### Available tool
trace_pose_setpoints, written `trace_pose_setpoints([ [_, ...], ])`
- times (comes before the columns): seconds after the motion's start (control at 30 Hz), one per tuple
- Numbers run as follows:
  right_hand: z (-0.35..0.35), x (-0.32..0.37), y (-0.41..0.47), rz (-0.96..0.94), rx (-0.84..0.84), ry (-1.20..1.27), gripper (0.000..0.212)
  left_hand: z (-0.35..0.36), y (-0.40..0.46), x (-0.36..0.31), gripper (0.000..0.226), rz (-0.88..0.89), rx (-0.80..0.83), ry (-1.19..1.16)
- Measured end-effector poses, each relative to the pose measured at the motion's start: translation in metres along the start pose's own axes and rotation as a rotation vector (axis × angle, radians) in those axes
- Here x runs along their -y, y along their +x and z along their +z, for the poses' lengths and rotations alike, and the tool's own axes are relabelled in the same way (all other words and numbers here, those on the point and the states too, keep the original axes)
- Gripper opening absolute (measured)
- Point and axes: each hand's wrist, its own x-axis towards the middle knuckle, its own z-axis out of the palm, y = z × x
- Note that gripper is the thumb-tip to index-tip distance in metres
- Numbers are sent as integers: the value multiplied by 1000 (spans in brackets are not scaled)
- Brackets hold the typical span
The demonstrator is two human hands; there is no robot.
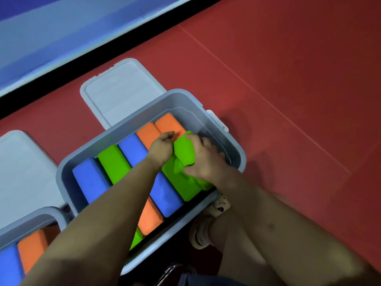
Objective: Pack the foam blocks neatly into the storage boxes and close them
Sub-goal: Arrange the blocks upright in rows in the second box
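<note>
- Both hands meet over one green foam block (184, 148) at the far right end of the grey storage box (237, 149). I judge they are working it down into the last gap.
- My right hand (203, 156) wraps the block's right side, fingers curled round it.
- My left hand (161, 144) has curled fingers at the block's left edge, over an orange block (168, 123); whether it pinches the green one, I cannot tell.
- Left of the hands, blue, green and orange blocks lie side by side, probably to save room.
- Beyond the hands, the box's lid (121, 90) lies off on the red floor (288, 79).
- Nearer my left elbow sits a second box (51, 213), open, holding blocks.
</note>
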Motion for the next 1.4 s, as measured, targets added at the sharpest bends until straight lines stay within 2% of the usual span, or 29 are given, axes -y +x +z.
trace_pose_setpoints([
  [0.07, -8, -1, 7, 17, -27, -4, 89, 2, 16, 1, 36, -46, 76, 94],
  [0.13, -13, -5, 12, -5, -73, -49, 89, 0, 29, 4, 36, -34, 122, 296],
  [0.23, -17, -5, 17, -32, -70, -51, 88, -3, 45, 11, 58, -21, 214, 558],
  [0.33, -21, -9, 26, -22, -76, 6, 86, -3, 56, 19, 54, 48, 247, 854],
  [0.43, -22, -17, 32, 6, -43, -61, 78, -17, 62, 13, 55, 85, 162, 909],
  [0.57, -17, -23, 36, 58, 159, -179, 73, -21, 65, -10, 55, 7, 245, 988],
  [0.67, -15, -21, 42, 41, 148, -184, 64, -22, 66, -18, 55, -36, 264, 967],
  [0.83, -13, -18, 43, 48, 162, -219, 56, -17, 61, -1, 61, 4, 378, 1014],
  [0.93, -14, -17, 41, 64, 126, -240, 50, -11, 63, 4, 66, 11, 322, 990],
  [1.07, -9, -15, 44, 78, 131, -262, 45, 3, 53, 6, 72, -9, 330, 889],
  [1.13, -10, -19, 44, 130, 114, -196, 55, 8, 47, 15, 78, 8, 299, 728],
  [1.17, -12, -23, 45, 167, 112, -150, 69, 10, 46, 20, 76, 15, 253, 651],
  [1.23, -16, -31, 46, 199, 222, -95, 97, 14, 43, 26, 63, 16, 151, 511],
  [1.27, -18, -33, 45, 202, 324, -88, 98, 17, 40, 27, 59, -4, 129, 418],
  [1.33, -23, -38, 45, 229, 485, 32, 82, 23, 31, 22, 48, -88, 125, 172],
  [1.4, -27, -42, 43, 256, 527, 165, 75, 27, 18, 12, 39, -207, 175, -50],
])
